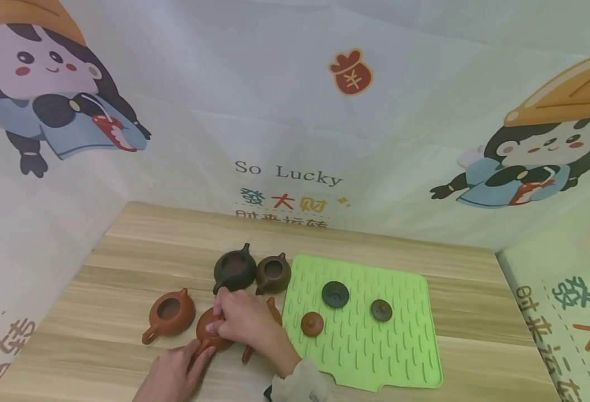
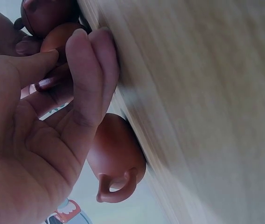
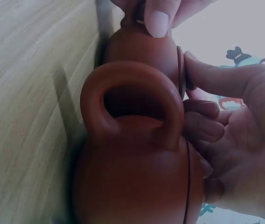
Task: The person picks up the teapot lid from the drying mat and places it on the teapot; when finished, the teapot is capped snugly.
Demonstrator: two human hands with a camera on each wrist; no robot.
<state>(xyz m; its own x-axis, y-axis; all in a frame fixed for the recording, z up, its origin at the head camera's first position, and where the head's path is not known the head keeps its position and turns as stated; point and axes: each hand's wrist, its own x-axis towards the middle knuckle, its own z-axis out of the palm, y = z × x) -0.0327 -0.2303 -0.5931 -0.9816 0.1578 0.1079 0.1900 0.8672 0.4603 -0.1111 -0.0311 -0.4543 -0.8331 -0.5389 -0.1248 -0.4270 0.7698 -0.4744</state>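
Below the cartoon-print backdrop [image 1: 199, 72], a wood-grain tabletop [image 1: 109, 245] bears a lt-green ribbed mat [image 1: 400, 346], R side, w/ the person's R hand [image 1: 241, 318] & L hand [image 1: 171, 371] to its L. L thumb & fingers, bent, pinch the handle [image 2: 52, 80] of a reddish clay teapot [image 3: 142, 51], upright on tabletop btwn an open-topped orange-brown teapot [image 1: 181, 315] to L & a lidded teapot [image 3: 128, 182] under R forearm [image 1: 282, 349], w/ a black teapot [image 1: 246, 276] & smaller dark-brown teapot [image 1: 282, 279], both open-topped, behind. R fingers, curled nearly closed, pinch the held pot's lid [image 3: 181, 70] at its mouth; on mat, apart: black lid [image 1: 335, 287], orange-brown lid [image 1: 312, 329], dark-brown lid [image 1: 381, 312].
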